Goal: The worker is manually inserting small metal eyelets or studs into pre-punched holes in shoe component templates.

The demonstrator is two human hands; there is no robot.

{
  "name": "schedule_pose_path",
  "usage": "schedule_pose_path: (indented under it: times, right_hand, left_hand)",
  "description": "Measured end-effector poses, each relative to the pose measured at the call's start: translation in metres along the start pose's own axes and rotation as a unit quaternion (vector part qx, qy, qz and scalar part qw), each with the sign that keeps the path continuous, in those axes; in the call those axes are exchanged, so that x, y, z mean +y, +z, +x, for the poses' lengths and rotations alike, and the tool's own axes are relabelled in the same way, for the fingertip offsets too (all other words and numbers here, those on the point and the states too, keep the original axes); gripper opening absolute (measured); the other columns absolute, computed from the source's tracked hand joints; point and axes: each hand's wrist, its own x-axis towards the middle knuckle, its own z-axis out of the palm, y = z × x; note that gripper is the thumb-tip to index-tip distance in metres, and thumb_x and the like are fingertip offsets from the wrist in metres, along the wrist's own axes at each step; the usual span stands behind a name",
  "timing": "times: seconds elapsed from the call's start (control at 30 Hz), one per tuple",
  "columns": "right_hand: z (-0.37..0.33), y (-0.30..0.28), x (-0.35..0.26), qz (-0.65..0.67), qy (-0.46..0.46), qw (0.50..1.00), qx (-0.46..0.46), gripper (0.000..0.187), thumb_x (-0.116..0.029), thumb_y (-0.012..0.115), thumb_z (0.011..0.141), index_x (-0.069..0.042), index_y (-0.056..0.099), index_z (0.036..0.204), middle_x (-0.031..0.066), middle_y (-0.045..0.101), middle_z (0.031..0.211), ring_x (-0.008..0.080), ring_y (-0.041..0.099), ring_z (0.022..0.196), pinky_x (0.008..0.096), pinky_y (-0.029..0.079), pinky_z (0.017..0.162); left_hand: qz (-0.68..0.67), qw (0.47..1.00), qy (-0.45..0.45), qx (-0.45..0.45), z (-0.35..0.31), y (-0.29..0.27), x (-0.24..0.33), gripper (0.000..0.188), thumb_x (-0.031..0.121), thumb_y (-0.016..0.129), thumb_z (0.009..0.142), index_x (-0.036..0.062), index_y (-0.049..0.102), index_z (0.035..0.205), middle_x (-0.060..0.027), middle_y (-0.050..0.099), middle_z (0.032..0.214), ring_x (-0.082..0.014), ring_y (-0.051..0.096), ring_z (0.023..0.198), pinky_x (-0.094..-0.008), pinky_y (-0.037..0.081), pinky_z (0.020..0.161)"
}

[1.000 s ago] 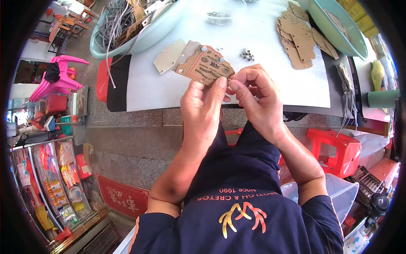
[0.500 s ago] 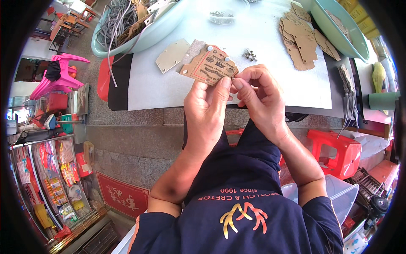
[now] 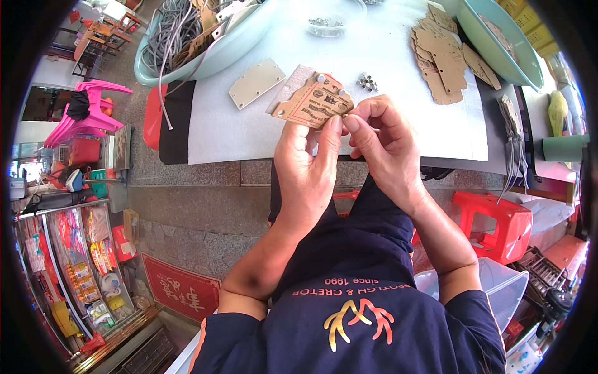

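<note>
My left hand (image 3: 306, 168) grips a brown printed plaque (image 3: 314, 103) with a jagged edge, its thumb on the near right corner. Silver round studs sit at the plaque's far corners, and a hole shows at its left corner. A greyish piece sticks out behind it. At the near right corner, my right hand (image 3: 387, 146) has thumb and forefinger pinched together; whatever they hold is too small and hidden to make out. Just beyond lies a small heap of silver metal caps (image 3: 367, 81). Left of the plaque, a pale plate with small holes (image 3: 256, 83) lies flat.
White sheeting (image 3: 237, 134) covers the table. A pale-green basin (image 3: 215, 65) of grey cords stands far left, another basin (image 3: 529, 65) far right. Brown boards (image 3: 439, 62) are stacked near the right one. A clear tub (image 3: 330, 28) holds small metal parts. A red stool (image 3: 498, 224) stands right.
The plaque has turned slightly and shifted a little to the right, together with my left hand. My right hand stays pinched at its corner, almost unmoved.
</note>
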Motion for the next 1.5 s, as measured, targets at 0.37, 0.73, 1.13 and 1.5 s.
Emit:
schedule_pose_path:
  times: [0.37, 0.73, 1.13, 1.5]
  right_hand:
    - [0.000, -0.001, 0.001, -0.013, 0.005, 1.000, -0.007, 0.009, -0.005, 0.065, 0.091, 0.000, 0.059, 0.094, 0.0027, 0.056, 0.088, 0.0052, 0.055, 0.073, 0.0201, 0.050, 0.058]
    - [0.006, -0.002, 0.000, -0.014, -0.016, 0.999, -0.035, 0.019, -0.008, 0.066, 0.091, 0.002, 0.061, 0.106, 0.0063, 0.056, 0.101, 0.0049, 0.058, 0.068, 0.0186, 0.049, 0.053]
    - [0.002, -0.002, 0.007, 0.020, -0.079, 0.997, 0.007, 0.009, -0.003, 0.065, 0.088, 0.002, 0.062, 0.094, 0.0051, 0.059, 0.092, 0.0060, 0.062, 0.070, 0.0187, 0.050, 0.054]
    - [-0.003, -0.009, 0.014, 0.016, -0.007, 1.000, -0.019, 0.011, -0.007, 0.062, 0.089, 0.001, 0.056, 0.092, 0.0017, 0.054, 0.077, 0.0038, 0.054, 0.061, 0.0210, 0.046, 0.053]
  left_hand:
    - [-0.047, 0.999, -0.025, 0.000, -0.002, -0.001, 0.002, 0.019, 0.008, 0.056, 0.097, -0.0033, 0.057, 0.113, -0.0082, 0.065, 0.103, -0.0095, 0.060, 0.085, -0.0247, 0.050, 0.074]
    - [-0.013, 1.000, 0.005, -0.003, -0.003, -0.001, 0.004, 0.020, 0.010, 0.054, 0.099, -0.0041, 0.057, 0.113, -0.0073, 0.065, 0.101, -0.0084, 0.058, 0.083, -0.0237, 0.048, 0.074]
    - [-0.028, 0.998, -0.002, -0.057, -0.003, -0.002, 0.000, 0.025, 0.003, 0.050, 0.099, -0.0044, 0.047, 0.122, -0.0107, 0.058, 0.115, -0.0133, 0.056, 0.106, -0.0285, 0.047, 0.092]
    - [0.036, 0.997, 0.013, -0.072, -0.009, 0.000, 0.002, 0.022, 0.009, 0.048, 0.101, -0.0033, 0.050, 0.119, -0.0075, 0.060, 0.106, -0.0101, 0.056, 0.092, -0.0263, 0.047, 0.082]
